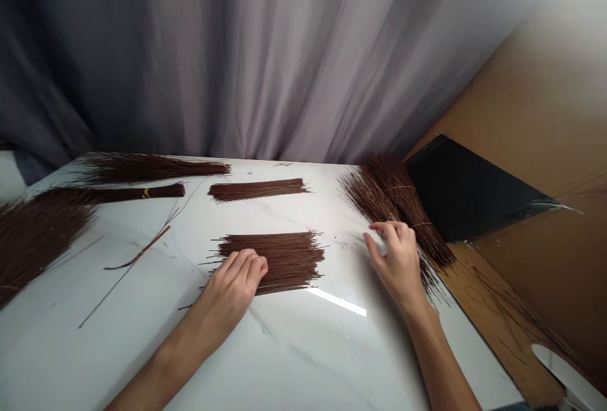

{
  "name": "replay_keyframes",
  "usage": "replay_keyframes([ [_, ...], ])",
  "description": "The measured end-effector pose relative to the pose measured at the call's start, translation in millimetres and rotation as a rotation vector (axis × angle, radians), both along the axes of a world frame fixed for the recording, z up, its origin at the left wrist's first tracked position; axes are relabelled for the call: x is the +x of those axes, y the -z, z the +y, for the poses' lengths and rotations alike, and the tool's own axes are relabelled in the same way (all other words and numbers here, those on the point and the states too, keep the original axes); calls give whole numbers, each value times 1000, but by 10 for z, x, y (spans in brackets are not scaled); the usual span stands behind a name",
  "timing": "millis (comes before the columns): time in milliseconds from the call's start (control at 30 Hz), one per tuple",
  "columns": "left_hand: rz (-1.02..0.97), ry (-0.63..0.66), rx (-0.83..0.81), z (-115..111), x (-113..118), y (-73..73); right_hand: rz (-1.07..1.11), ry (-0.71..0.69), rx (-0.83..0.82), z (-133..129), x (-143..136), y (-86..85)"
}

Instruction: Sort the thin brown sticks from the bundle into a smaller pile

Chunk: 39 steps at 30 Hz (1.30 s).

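Note:
A flat pile of thin brown twigs [289, 259] lies crosswise on the white table, its ends uneven on both sides. My left hand [239, 275] rests over the pile's left part, fingers curled and pressed together. Its fingertips are hidden, so whatever they pinch does not show. To the right, my right hand [396, 259] hovers with thumb and fingers apart and nothing visible between them. Just beyond it lies a loose bunch of dark twigs [372, 199], and a tied twig bundle [417, 218] leans alongside.
Behind the pile is a smaller twig stack [258, 190]. At the left lie a bundle with a yellow tie [161, 191], bushy twigs [42, 240] and a knotted brown strip [142, 251]. A grey curtain [265, 50] hangs behind; a black panel [469, 190] stands right.

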<state>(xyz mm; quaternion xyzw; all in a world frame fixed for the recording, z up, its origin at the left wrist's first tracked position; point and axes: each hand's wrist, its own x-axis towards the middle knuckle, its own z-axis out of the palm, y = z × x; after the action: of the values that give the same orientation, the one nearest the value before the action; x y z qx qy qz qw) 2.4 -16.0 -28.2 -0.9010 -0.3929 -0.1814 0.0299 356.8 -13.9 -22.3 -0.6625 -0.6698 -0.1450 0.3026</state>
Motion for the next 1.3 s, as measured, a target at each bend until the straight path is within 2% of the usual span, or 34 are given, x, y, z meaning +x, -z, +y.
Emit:
replay_keyframes([
  [133, -45, -20, -41, -20, 14, -96, 124, 252, 6, -66, 204, -18],
  [233, -73, -15, -68, -28, 38, -92, 134, 349, -14, -111, 270, -15],
  [400, -123, -6, -112, -24, 47, -32, 9, 358, -91, -114, 343, 79],
  [600, -143, -4, -179, -21, 40, 10, -38, 399, -152, -82, 439, 157],
  [700, -141, 12, -189, -24, 38, 16, -26, 412, -122, -77, 420, 135],
  [833, -145, 9, -194, -25, 37, -12, -33, 433, 8, -46, 360, 58],
  [933, -156, 17, -203, -24, 41, -48, -49, 410, 75, 63, 357, -13],
  [1033, -168, 15, -215, -21, 42, -56, -110, 407, 61, 237, 432, -47],
  [1167, -191, 24, -216, -9, 29, -36, -156, 377, 20, 388, 555, 2],
  [1300, -177, 0, -259, -12, 19, -54, -160, 334, 35, 364, 568, 78],
])
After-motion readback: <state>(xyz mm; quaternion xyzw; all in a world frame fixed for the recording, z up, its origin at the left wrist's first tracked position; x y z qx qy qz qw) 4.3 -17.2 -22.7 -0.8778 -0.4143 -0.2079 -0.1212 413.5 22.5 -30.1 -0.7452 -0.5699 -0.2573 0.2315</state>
